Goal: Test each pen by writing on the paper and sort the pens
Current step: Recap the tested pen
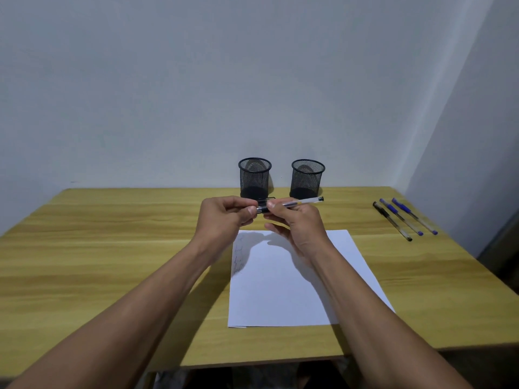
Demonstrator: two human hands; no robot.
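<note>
**Both hands on one pen above the paper**

We hold a pen [306, 202] level in the centre of the frame, just above the far edge of the paper [280, 290]. The left hand [224, 217] has its grip closed, thumb and fingers pinching the black cap [262, 209] at the pen's left end. The right hand [297, 220] has its grip clamped on the clear barrel just beside the cap, and the rest of the pen sticks out toward the right. We cannot tell whether the cap is fully seated.

The paper lies flat on the wooden surface [112, 248], with a few scribbles near its upper left corner. Behind our hands, at the far edge of the surface, stand two black mesh cups: the left cup [254, 178] and the right cup [307, 179], upright and a little apart.

At the right of the frame three more pens lie side by side on the surface: a black pen [391, 221] and two blue pens [401, 217], well apart from the paper.
</note>
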